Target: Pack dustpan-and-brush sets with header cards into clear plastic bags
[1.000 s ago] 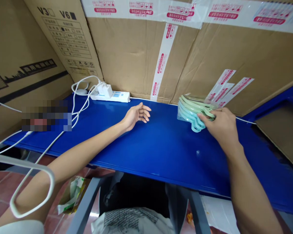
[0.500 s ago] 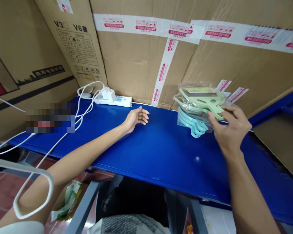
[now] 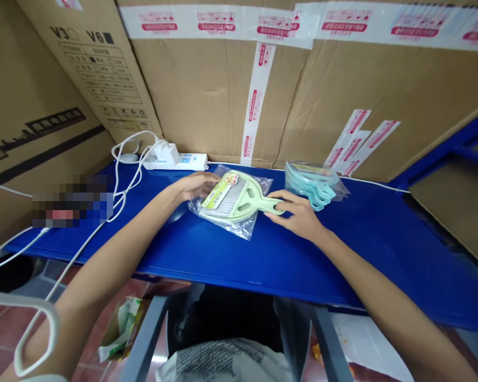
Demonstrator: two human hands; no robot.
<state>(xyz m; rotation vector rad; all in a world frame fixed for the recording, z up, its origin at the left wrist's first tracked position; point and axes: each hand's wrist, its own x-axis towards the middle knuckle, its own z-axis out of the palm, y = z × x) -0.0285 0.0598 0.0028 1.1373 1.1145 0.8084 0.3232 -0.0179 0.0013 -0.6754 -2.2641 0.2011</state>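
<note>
A pale green hand brush and dustpan set [image 3: 249, 199] in a clear plastic bag is stretched between my two hands, just over the blue table. My right hand [image 3: 297, 215] is closed on its handle. At the bristle end, my left hand [image 3: 197, 185] grips the left edge of the bag, its fingertips partly hidden behind the packet. A yellow label [image 3: 220, 192] lies across the bristles. Behind my right hand rests a stack of light blue brush and dustpan sets [image 3: 310, 183], also bagged.
Large cardboard boxes [image 3: 199, 95] stand along the back of the blue table [image 3: 223, 260]. A white power strip [image 3: 191, 161] with a plugged-in adapter lies at the back left, and white cables [image 3: 121, 199] trail from it. A blue metal frame [image 3: 442, 143] rises at the right.
My right hand has brought the green set from above the light blue stack leftward to the middle. My left hand, empty before, has taken hold of its left end.
</note>
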